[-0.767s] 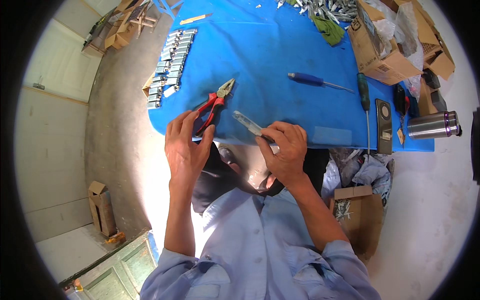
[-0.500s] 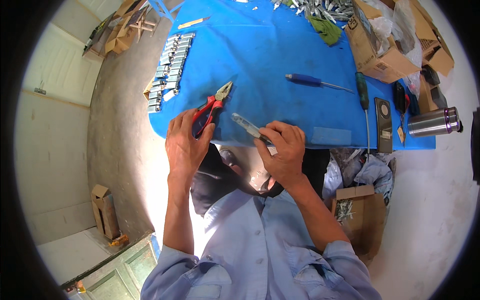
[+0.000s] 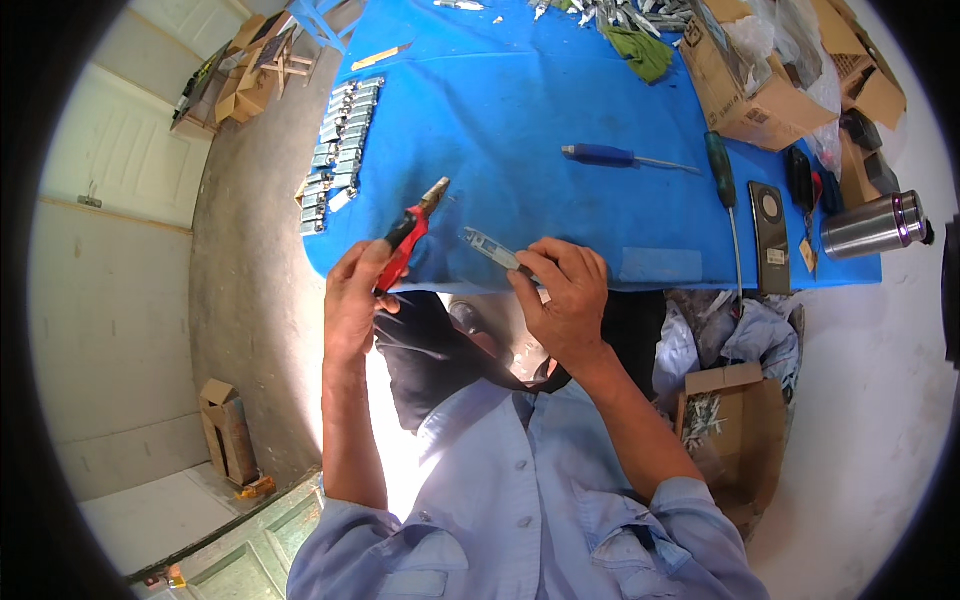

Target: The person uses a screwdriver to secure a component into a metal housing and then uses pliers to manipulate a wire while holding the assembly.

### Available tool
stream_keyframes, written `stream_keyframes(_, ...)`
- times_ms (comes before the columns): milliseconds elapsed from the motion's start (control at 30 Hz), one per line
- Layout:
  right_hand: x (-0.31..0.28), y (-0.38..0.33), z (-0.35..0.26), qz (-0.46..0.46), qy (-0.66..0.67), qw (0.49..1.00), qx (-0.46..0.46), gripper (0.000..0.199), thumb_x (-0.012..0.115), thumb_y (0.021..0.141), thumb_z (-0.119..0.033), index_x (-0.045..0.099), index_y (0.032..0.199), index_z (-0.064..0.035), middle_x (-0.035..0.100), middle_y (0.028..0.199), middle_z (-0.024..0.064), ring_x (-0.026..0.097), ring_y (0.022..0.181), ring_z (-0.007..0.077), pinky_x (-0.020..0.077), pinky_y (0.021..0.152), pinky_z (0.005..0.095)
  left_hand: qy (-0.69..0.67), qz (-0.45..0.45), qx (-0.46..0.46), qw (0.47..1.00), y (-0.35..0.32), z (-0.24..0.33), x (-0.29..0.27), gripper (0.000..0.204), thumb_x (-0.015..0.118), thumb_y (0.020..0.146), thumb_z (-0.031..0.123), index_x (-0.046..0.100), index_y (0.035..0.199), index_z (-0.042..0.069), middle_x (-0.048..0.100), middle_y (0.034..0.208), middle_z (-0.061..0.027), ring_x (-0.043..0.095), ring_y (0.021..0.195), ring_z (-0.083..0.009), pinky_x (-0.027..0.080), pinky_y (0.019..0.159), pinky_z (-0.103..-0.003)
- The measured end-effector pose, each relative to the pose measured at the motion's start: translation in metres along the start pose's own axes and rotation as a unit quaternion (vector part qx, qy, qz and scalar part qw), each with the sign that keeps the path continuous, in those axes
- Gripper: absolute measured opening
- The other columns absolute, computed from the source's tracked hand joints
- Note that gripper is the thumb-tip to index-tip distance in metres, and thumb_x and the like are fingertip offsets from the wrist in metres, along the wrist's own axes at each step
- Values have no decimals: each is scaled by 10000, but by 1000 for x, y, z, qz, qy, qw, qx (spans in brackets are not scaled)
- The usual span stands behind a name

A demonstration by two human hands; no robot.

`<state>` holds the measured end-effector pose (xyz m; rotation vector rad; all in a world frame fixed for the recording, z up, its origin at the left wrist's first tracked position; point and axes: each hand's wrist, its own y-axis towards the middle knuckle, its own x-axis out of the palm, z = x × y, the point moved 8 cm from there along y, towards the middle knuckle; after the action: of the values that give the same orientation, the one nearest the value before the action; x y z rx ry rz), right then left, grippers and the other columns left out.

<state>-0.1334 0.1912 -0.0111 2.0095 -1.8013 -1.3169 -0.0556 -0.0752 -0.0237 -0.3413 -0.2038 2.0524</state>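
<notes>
My left hand (image 3: 357,300) is closed round the red and black handles of a pair of pliers (image 3: 408,240), lifted over the table's near edge with the jaws pointing away and to the right. Between the thumb and fingers of my right hand (image 3: 565,295) is a slim, silvery-grey metal part (image 3: 492,249) with a slotted end. Its far end points left toward the pliers, a short gap apart from them. What the part is exactly, I cannot make out; my fingertips hide its near end.
On the blue-covered table (image 3: 500,130), small metal parts (image 3: 345,140) stand in rows at left. A utility knife (image 3: 380,57) lies beyond. Rightward are a blue screwdriver (image 3: 605,155), green screwdriver (image 3: 720,170), phone (image 3: 768,240), steel flask (image 3: 875,225) and cardboard box (image 3: 750,110). Loose parts (image 3: 640,15) are heaped far back.
My left hand has closed on the pliers and raised them off the table, turning them so the handles come together. The right hand keeps its hold, nearly still.
</notes>
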Motion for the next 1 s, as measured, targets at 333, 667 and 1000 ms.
stream_keyframes(333, -8, -2, 4, 17, 35, 999, 25, 233, 826, 810, -74, 762, 1034, -82, 704, 1048, 50, 669, 958, 271, 478, 889, 409, -338, -42, 44, 939, -66, 0, 15, 392, 636, 966, 393, 644, 926, 3, 684, 1261, -279, 692, 1113, -351, 588, 865, -398)
stream_keyframes(667, -25, -6, 4, 30, 83, 996, 22, 277, 817, 829, 51, 744, 1089, -14, 660, 1112, 109, 699, 810, 237, 561, 687, 343, -193, -129, -100, 968, -106, -40, 69, 385, 734, 942, 161, 693, 1279, -21, 729, 1162, -87, 672, 965, -148, 550, 886, -304)
stream_keyframes(1000, -33, -7, -4, 9, 95, 995, 3, 303, 818, 833, 76, 737, 1113, -5, 651, 1145, 130, 720, 797, 218, 573, 658, 324, -73, -161, -59, 983, -123, -41, 86, 506, 680, 980, 102, 593, 1474, 30, 679, 1152, 25, 568, 1009, -60, 463, 910, -242)
